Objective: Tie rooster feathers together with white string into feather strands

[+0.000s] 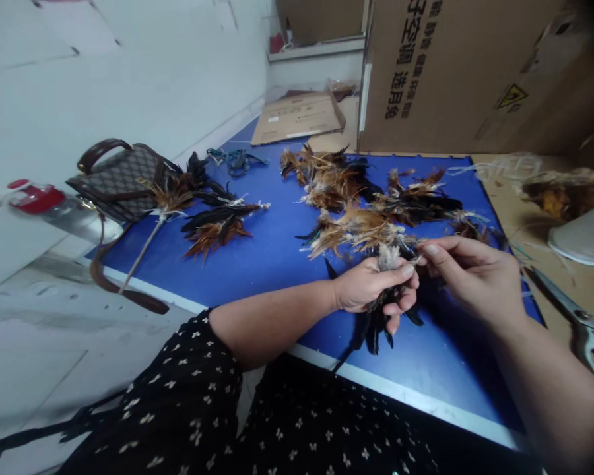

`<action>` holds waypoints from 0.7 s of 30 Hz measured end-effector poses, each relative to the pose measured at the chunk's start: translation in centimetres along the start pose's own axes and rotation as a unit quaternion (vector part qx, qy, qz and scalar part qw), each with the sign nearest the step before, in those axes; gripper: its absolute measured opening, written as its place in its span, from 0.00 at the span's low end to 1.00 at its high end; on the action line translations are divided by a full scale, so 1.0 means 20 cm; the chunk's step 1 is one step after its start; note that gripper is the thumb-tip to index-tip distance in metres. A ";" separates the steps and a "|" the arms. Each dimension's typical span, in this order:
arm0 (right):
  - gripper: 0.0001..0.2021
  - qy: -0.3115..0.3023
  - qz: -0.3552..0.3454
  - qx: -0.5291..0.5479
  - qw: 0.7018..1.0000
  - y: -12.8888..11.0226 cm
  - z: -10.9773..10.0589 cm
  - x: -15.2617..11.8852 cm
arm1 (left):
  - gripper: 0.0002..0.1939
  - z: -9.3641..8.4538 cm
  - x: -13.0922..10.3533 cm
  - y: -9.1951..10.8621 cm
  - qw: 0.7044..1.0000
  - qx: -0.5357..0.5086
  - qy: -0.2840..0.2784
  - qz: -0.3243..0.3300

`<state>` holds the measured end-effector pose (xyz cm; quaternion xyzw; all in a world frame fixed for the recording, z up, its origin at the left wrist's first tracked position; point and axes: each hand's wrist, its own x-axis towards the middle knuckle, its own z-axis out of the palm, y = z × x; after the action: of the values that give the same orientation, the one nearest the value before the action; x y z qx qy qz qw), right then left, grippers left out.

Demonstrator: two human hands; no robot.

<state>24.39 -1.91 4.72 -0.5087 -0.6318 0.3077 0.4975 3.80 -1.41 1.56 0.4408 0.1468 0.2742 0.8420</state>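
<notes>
My left hand [376, 287] is closed around a bunch of dark feathers [373, 330], whose black tips hang below the fingers. Pale fluffy quill ends [389, 256] stick up by the thumb. Close beside it, my right hand [475, 270] pinches with thumb and forefinger at the edge of the bunch; what lies between those fingertips is too small to make out. Just beyond both hands lie brown and black feather bunches [354, 227] on the blue table mat [272, 277].
Scissors [574, 310] lie at the right beside a whitish cup-like container [587, 234]. More feather bunches [218, 224], a stick with feathers [146, 247], a patterned handbag [123, 181] and a red-capped bottle [54, 208] are at the left. A large cardboard box [455, 86] stands behind.
</notes>
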 end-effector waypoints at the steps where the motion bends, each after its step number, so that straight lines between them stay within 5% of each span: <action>1: 0.23 -0.014 -0.016 -0.005 1.000 -0.01 0.01 0.00 | 0.28 0.00 0.00 0.00 1.000 0.003 -0.005 -0.008; 9: 0.19 -0.084 -0.095 -0.003 0.992 -0.05 0.04 0.00 | 0.28 -0.01 -0.02 0.00 0.995 0.027 -0.054 -0.073; 21: 0.27 -0.182 0.079 0.071 0.978 -0.07 0.04 -0.03 | 0.22 0.04 -0.03 0.02 0.984 0.033 0.001 -0.176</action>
<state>23.13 -2.77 5.46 -0.4556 -0.6465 0.4772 0.3829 3.58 -1.99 2.38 0.4349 0.2321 0.1168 0.8622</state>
